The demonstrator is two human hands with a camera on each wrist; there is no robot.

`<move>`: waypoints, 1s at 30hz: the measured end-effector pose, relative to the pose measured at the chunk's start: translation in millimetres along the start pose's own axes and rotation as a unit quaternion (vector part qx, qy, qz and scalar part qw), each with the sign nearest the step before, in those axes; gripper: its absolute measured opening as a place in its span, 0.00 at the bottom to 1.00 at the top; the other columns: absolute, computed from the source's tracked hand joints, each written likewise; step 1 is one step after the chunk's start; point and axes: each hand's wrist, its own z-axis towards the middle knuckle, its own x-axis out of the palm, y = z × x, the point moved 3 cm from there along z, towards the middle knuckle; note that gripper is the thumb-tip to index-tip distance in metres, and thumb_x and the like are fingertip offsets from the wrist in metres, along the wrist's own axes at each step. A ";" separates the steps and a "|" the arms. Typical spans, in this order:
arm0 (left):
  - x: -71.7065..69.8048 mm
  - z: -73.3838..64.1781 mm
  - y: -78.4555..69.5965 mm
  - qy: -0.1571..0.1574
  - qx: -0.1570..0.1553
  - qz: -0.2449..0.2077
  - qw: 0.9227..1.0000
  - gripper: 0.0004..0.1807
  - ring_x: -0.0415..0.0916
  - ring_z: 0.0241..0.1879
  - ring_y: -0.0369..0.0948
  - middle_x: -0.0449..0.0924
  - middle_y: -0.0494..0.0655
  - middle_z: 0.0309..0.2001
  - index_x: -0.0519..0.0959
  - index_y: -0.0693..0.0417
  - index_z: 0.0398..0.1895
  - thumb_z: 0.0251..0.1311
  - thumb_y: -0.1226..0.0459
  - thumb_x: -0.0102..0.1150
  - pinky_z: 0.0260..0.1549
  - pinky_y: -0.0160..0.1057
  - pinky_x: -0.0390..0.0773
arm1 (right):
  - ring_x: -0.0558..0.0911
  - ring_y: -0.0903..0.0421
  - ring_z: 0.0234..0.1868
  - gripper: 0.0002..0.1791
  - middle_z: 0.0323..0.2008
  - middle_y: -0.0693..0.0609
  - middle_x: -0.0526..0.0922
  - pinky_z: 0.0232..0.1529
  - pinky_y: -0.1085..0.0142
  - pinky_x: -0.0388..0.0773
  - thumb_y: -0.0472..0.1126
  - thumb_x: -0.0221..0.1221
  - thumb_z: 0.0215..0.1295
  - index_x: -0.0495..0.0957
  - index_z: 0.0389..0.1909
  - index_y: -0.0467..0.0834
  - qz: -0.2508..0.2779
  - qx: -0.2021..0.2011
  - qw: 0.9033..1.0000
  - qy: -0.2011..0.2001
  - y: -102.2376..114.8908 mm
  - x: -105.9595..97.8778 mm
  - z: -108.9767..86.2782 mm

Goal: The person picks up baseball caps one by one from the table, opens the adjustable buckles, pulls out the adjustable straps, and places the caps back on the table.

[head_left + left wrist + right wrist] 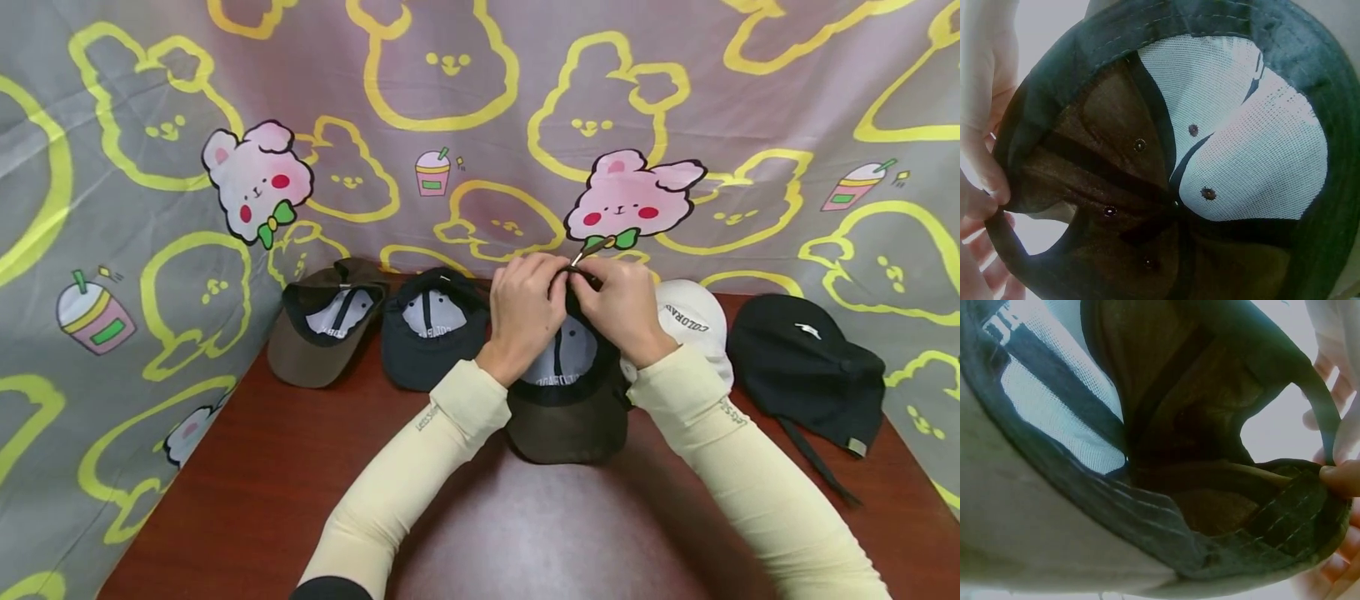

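Both hands work on a dark brown baseball cap [567,435], its inside turned up and its brim toward me. White mesh [1254,156] lines part of the crown, inside a dark sweatband. My left hand [525,304] pinches the cap's back strap between thumb and fingers. Close beside it, my right hand [621,304] pinches the strap end and the cap's edge. A loose strap end with a shiny metal piece [577,259] sticks up between the hands. In the right wrist view the rear opening shows beside the fingertips [1340,478].
To the left sit a brown cap [307,358] and a dark navy cap [431,362], insides up. At right are a white cap with lettering [693,321] and a black cap with a neck flap [806,367]. A patterned cloth [480,150] stands behind the reddish-brown table [247,500].
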 end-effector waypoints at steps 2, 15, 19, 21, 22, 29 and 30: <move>-1.1 -0.7 1.4 0.001 -0.003 -0.002 1.000 0.10 0.82 0.40 0.40 0.88 0.41 0.41 0.88 0.48 0.42 0.68 0.61 0.57 0.37 0.38 0.74 | 0.86 0.42 0.29 0.07 0.30 0.40 0.89 0.33 0.50 0.80 0.36 0.64 0.60 0.88 0.33 0.36 0.002 0.000 1.000 0.003 0.7 1.7 0.2; -1.2 0.0 2.5 -0.004 0.007 0.003 1.000 0.10 0.82 0.37 0.39 0.88 0.40 0.37 0.88 0.48 0.40 0.67 0.61 0.57 0.35 0.37 0.72 | 0.85 0.43 0.25 0.07 0.26 0.40 0.88 0.28 0.51 0.78 0.36 0.63 0.58 0.88 0.30 0.37 0.001 -0.004 1.000 -0.025 0.7 2.5 0.1; -2.3 0.0 3.7 -0.005 0.008 0.010 1.000 0.10 0.81 0.36 0.38 0.88 0.40 0.36 0.88 0.48 0.39 0.67 0.61 0.58 0.35 0.37 0.72 | 0.84 0.42 0.24 0.08 0.26 0.40 0.88 0.27 0.51 0.78 0.37 0.63 0.59 0.88 0.30 0.38 0.002 0.000 1.000 -0.028 0.6 4.0 2.2; -2.7 -0.5 4.5 -0.005 0.007 0.011 1.000 0.10 0.81 0.36 0.38 0.88 0.40 0.36 0.89 0.48 0.39 0.67 0.61 0.58 0.36 0.37 0.72 | 0.84 0.42 0.24 0.08 0.25 0.40 0.88 0.26 0.51 0.78 0.37 0.62 0.59 0.88 0.30 0.38 0.002 0.008 1.000 -0.028 0.0 5.0 3.1; -2.7 -0.9 5.0 -0.005 0.007 0.011 1.000 0.09 0.81 0.36 0.38 0.88 0.40 0.36 0.89 0.48 0.39 0.67 0.61 0.58 0.36 0.37 0.72 | 0.84 0.42 0.23 0.08 0.25 0.41 0.88 0.26 0.51 0.78 0.37 0.62 0.60 0.89 0.30 0.38 0.002 0.013 0.999 -0.029 -0.7 5.8 3.6; -2.2 -3.2 7.4 -0.010 0.012 0.019 1.000 0.09 0.81 0.35 0.39 0.88 0.39 0.36 0.89 0.47 0.39 0.67 0.61 0.58 0.36 0.38 0.72 | 0.84 0.42 0.24 0.09 0.24 0.41 0.88 0.28 0.49 0.79 0.38 0.62 0.60 0.89 0.29 0.39 0.009 0.049 0.998 -0.026 -1.9 8.2 6.3; -2.3 -3.3 7.7 -0.011 0.013 0.020 1.000 0.10 0.81 0.35 0.39 0.88 0.39 0.36 0.89 0.47 0.39 0.67 0.61 0.58 0.36 0.38 0.72 | 0.84 0.42 0.24 0.09 0.24 0.41 0.88 0.27 0.49 0.78 0.38 0.62 0.60 0.89 0.30 0.39 0.011 0.052 0.998 -0.023 -1.7 8.3 6.6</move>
